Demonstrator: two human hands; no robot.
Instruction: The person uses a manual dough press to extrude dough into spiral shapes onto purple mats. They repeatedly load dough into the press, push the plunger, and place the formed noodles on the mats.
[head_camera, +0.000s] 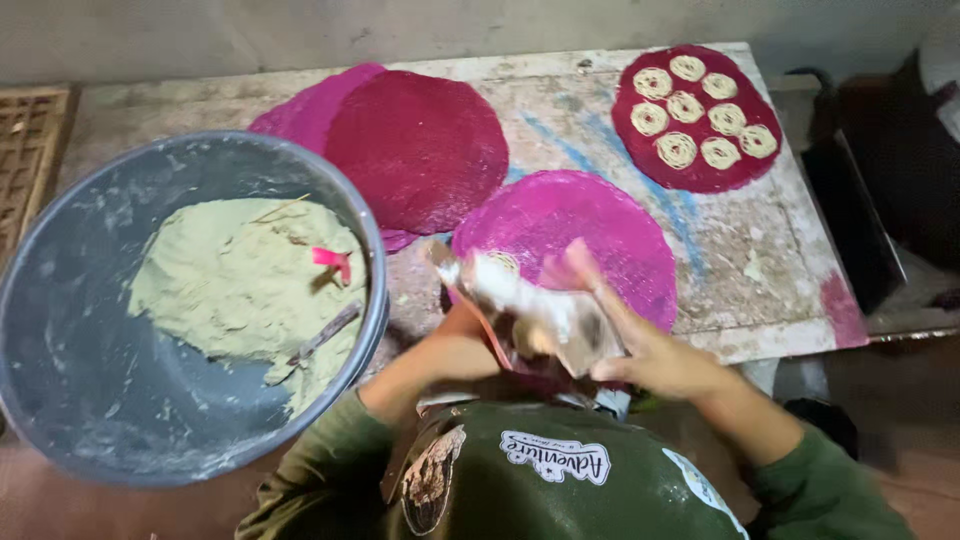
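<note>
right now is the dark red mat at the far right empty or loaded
Loaded: the dark red mat carries seven pale coiled spirals, laid flat and spaced apart, covering most of it.

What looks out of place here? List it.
A pink scrap and a stick-like tool lie stuck in the dough inside the grey basin. Nothing looks spilled.

Motion-blurred metal press (530, 310), left hand (470, 345) mostly hidden behind it, basin (60, 400) cut off.
</note>
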